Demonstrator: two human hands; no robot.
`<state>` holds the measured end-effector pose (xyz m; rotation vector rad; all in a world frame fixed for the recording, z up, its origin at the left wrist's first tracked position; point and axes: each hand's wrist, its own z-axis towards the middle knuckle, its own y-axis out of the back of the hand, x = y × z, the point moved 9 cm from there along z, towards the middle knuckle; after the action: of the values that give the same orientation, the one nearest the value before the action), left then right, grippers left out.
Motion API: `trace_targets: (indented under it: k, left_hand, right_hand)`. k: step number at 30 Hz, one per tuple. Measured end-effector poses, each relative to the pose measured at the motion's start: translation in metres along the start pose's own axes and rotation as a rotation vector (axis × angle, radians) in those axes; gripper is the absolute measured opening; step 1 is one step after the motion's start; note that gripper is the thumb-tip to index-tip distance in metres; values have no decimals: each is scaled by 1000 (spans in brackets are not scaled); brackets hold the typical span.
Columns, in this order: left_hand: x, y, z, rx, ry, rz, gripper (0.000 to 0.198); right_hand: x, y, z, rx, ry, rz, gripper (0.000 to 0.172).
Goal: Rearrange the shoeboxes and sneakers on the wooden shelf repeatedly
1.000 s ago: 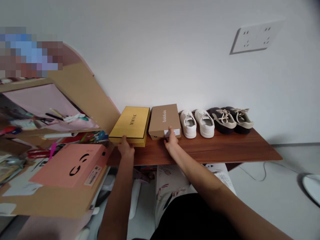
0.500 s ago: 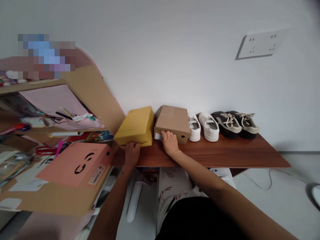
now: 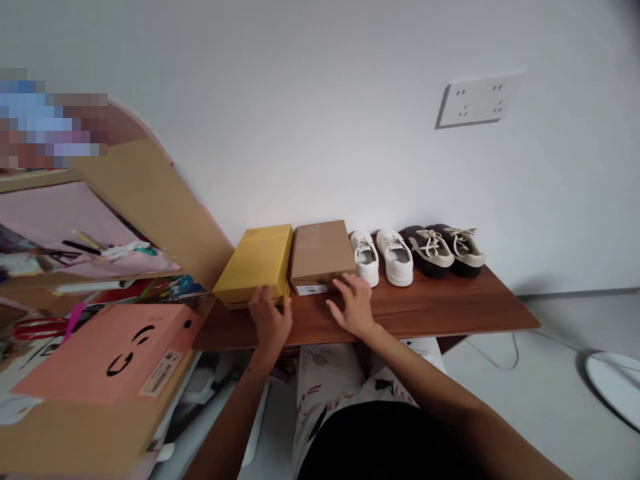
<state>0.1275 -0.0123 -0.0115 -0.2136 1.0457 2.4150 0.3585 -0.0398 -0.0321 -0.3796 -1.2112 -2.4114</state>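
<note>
Brown box (image 3: 323, 253) with illegible label (image 3: 310, 290)

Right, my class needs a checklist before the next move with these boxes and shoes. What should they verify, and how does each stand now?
1. Yellow box resting on wooden board: ok.
2. Brand name readable on yellow and brown box tops: not ok, both look plain.
3. Left hand clear of yellow box: cannot tell, blurred fingers overlap its front.
4. Right hand open: ok, fingers spread.
5. Brown box clear of white shoes: cannot tell.
6. Dark shoes side by side: ok.
</note>
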Motion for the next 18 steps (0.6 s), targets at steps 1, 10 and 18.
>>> trace_targets:
  k: [1,10,18]
  left_hand:
    - [-33,-10,-5,22,-69,-34,60]
    - [-233,-170,24,656,40,-5,52]
    - [-201,-190,37,421,581,-594,35]
  right_hand:
    - [-26,18,-2,-61,-109,-37,53]
    - [-177,76,8,-149,-579,91,55]
    - [-225,63,-45,-409,-922,776,68]
